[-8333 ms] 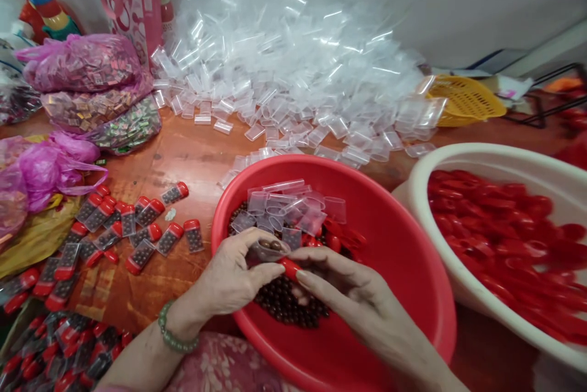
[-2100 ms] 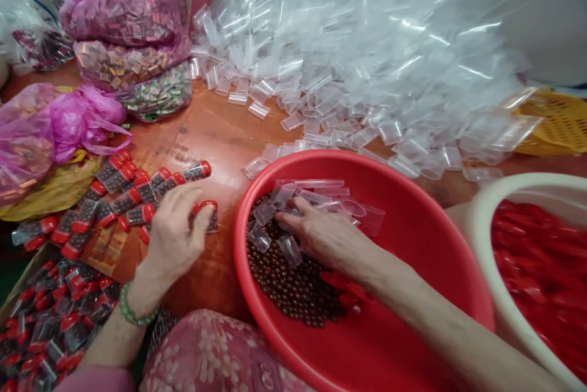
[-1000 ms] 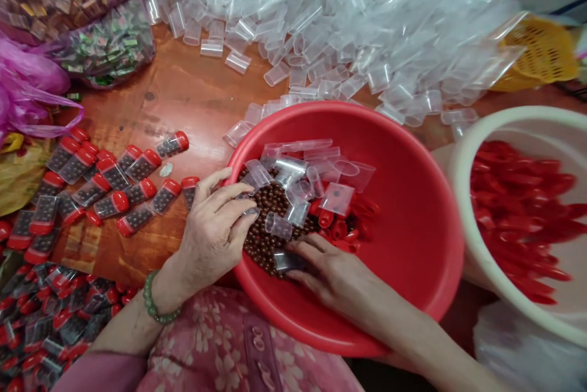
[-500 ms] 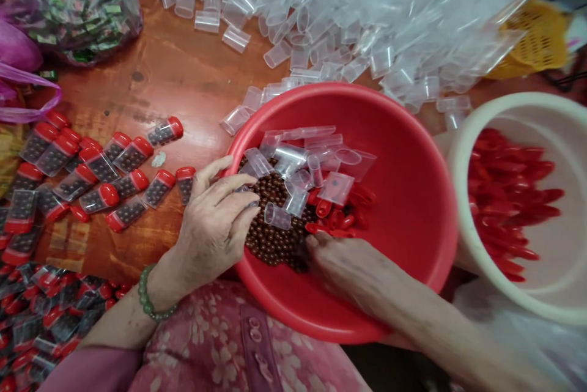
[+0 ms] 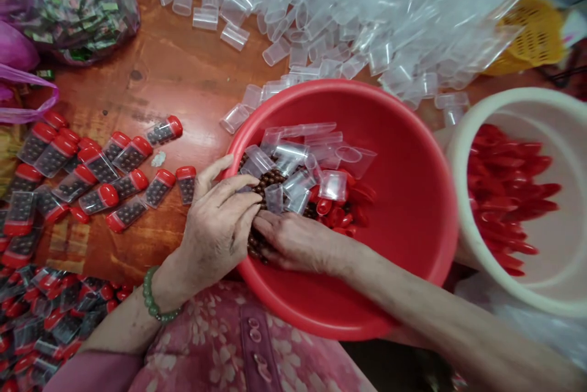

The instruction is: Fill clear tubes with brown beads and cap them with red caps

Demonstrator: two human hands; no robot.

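Observation:
My left hand rests at the left rim of the red basin, its fingers curled round a clear plastic tube that is mostly hidden behind them. Deep in the basin, my right hand is cupped in the small brown balls, close beside my left fingertips. Its fingers are bent and partly buried among the balls. Empty clear plastic tubes and red caps lie on and beside the balls.
Filled, red-capped tubes lie on the wooden table at left, with a larger heap below. Clear tubes pile up behind the basin. A cream bucket of red caps stands at right, near a yellow basket.
My right hand has moved left through the basin, from beside the red caps to the brown balls near my left hand. A loose clear tube has tipped more upright. My left hand has stayed put.

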